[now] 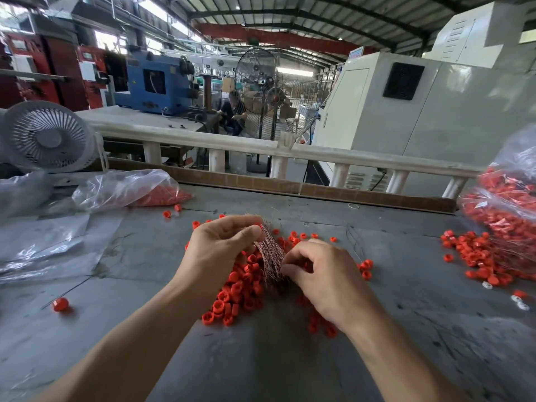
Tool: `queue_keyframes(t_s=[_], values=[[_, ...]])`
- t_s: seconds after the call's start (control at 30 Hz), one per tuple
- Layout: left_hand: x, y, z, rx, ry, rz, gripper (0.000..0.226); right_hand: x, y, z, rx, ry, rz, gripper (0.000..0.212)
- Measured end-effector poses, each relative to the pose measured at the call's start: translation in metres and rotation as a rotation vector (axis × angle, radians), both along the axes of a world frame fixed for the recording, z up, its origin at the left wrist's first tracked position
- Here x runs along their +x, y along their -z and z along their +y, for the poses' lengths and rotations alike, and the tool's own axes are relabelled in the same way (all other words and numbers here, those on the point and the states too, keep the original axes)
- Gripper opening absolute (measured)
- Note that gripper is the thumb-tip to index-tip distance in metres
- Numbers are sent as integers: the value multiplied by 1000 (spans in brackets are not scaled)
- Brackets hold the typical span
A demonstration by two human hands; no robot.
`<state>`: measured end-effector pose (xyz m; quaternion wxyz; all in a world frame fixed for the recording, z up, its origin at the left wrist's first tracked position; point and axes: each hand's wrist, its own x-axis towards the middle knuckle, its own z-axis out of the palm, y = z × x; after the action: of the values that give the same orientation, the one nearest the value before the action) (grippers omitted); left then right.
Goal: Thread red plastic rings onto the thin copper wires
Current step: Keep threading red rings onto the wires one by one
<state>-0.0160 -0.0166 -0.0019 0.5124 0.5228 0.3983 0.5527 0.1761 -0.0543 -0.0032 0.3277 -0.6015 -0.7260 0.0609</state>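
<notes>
While both bare hands work over the grey tabletop (pixel 290 358), status per item:

Left hand (pixel 220 248): fingers and thumb curled, pinching the upper part of the bundle of thin copper wires (pixel 271 253) and holding it above the table.
Right hand (pixel 322 274): fingers curled in at the lower end of the wire bundle, fingertips touching the strands (can't tell whether a ring or a single wire sits in the pinch).
Copper wires: fanned out between the two hands, lower tips down among the rings.
Loose pile of small red plastic rings (pixel 240 288): on the table right under and beside the hands, scattered outward.
Clear plastic bag of red rings (pixel 127 188): lying on its side, far left, mouth toward the centre.
Second heap of red rings with wires (pixel 490 256): right edge, spilling from a clear bag (pixel 510 184).
Single red ring on a wire (pixel 61 304): alone, near left, well apart from the pile.
White desk fan (pixel 48 136): back left.
</notes>
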Motion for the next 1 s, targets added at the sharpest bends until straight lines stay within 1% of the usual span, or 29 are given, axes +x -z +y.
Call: queue_keyframes(t_s=[0.17,0.23,0.3,0.37,0.5,0.57,0.63,0.7,0.83,1.0], values=[[2,-2,-2,6,58,-86,19,1,1,1,84,0,78,6],[3,-4,-4,21,85,-117,23,1,1,0,136,-2,172,8],[4,-4,-5,30,118,-124,28,0,1,0,151,-5,333,10],[5,-4,-7,43,151,-104,28,-2,1,0,142,-22,506,10],[8,-1,-7,71,215,-86,27,-10,-5,0,137,-168,998,15],[9,0,-7,84,239,-96,27,-11,-8,-1,152,-172,1145,19],[10,1,-8,95,245,-90,27,-10,-10,1,183,-131,1236,17],[10,1,-8,104,248,-80,28,-6,-11,3,225,-83,1265,14],[9,1,-8,105,258,-69,29,3,-11,5,272,-38,1210,15],[9,1,-8,105,264,-70,29,7,-10,6,238,-70,1134,37]])
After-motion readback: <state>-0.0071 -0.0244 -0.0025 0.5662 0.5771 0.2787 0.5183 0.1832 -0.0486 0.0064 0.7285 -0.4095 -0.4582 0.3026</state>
